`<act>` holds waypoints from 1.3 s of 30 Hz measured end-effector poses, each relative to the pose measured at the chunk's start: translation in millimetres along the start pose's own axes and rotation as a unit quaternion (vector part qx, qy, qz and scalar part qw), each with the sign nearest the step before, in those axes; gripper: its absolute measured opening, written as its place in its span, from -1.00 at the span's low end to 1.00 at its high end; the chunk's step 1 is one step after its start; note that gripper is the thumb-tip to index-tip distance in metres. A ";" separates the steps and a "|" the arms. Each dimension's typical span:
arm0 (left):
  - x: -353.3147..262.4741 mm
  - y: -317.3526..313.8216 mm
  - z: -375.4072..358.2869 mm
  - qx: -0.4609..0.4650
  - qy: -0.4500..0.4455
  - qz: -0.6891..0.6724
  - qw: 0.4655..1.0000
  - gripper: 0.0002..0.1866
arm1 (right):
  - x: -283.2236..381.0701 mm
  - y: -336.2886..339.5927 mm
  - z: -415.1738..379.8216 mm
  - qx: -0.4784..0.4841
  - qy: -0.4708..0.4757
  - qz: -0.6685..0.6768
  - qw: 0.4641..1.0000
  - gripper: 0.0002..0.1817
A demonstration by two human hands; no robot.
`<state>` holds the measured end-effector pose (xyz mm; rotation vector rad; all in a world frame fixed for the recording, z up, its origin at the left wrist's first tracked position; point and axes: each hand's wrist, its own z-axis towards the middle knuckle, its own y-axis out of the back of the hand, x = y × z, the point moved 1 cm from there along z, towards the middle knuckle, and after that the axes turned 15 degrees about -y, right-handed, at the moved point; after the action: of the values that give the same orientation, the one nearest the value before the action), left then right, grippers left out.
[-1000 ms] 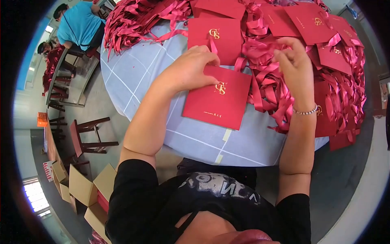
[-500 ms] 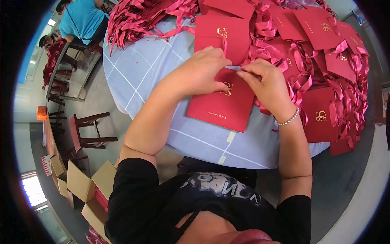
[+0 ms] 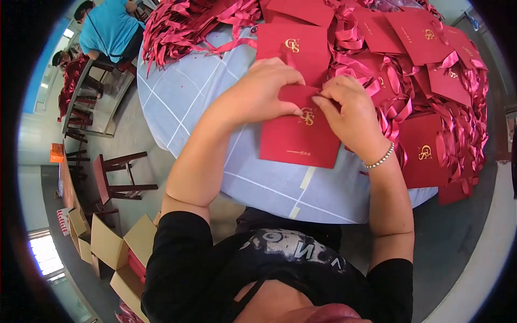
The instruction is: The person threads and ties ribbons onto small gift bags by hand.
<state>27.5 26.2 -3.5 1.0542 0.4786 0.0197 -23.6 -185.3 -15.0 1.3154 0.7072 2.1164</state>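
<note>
A flat red paper gift bag (image 3: 299, 141) with a gold logo lies over the blue checked tablecloth (image 3: 250, 185). My left hand (image 3: 272, 89) grips its upper left part, thumb on the front by the logo and fingers behind the top edge. At the upper right corner, my right hand (image 3: 347, 105) pinches the edge between thumb and fingers. Whether a ribbon is in that pinch is hidden. Just beyond lies another red gift bag (image 3: 293, 35), its logo facing up, partly covered by my left fingers.
Red bags with ribbon handles (image 3: 423, 145) are heaped on the right. A bundle of red ribbons (image 3: 183, 32) lies at the far left. On the floor stand a wooden stool (image 3: 105, 177) and an open cardboard box (image 3: 110, 242). A person in blue (image 3: 110, 29) sits farther off.
The bag between my hands has turned slightly and its lower edge has shifted right and up. The pale strip that showed at its top edge is no longer visible.
</note>
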 end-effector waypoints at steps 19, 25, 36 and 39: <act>-2.3 5.6 2.7 -0.070 -0.036 -0.087 0.993 -0.50 | -1.5 17.1 4.6 -0.018 -0.029 -0.018 0.999 -0.85; -7.5 5.8 7.6 -0.063 -0.028 -0.100 0.993 -0.46 | -7.4 14.3 4.4 -0.008 -0.022 -0.009 1.000 -0.84; -3.7 6.3 -1.5 0.000 0.100 -0.058 0.993 -0.50 | -14.7 17.0 4.6 -0.026 -0.023 -0.037 0.999 -0.85; 3.2 0.4 -2.2 -0.009 0.148 -0.142 0.979 -0.54 | -19.6 12.8 8.4 -0.095 0.058 -0.021 0.994 -0.87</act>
<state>29.6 29.0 -5.2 0.9621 0.8936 -0.0730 -10.8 -206.5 -15.3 1.0749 0.5575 2.1801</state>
